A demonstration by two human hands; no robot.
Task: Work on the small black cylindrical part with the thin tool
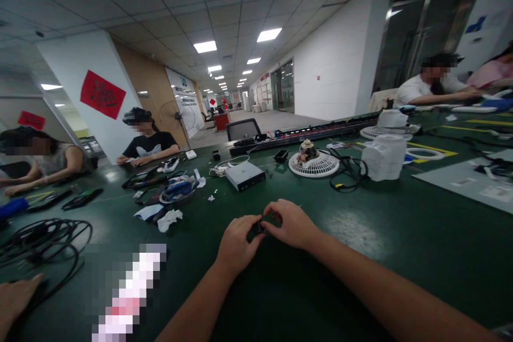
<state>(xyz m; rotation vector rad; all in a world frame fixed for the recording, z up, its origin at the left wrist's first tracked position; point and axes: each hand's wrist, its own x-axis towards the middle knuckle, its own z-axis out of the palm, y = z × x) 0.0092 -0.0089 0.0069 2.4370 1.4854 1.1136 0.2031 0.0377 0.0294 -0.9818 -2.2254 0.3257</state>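
Over the dark green table, both my hands meet around a small dark object, too small and shaded to name. My left hand has its fingers and thumb closed on one side of it. From the other side, my right hand pinches at the same object with thumb and fingertips. Beyond them lies a silver optical disc drive with a white cable behind it. A round white fan grille with a motor part on top sits farther right, and a small black open box is to its left.
Coiled black cables and another person's hand are at the left. Crumpled white tissue lies near a blue-and-white tangle. White plastic housing and a grey panel are at right. Several people sit around the table.
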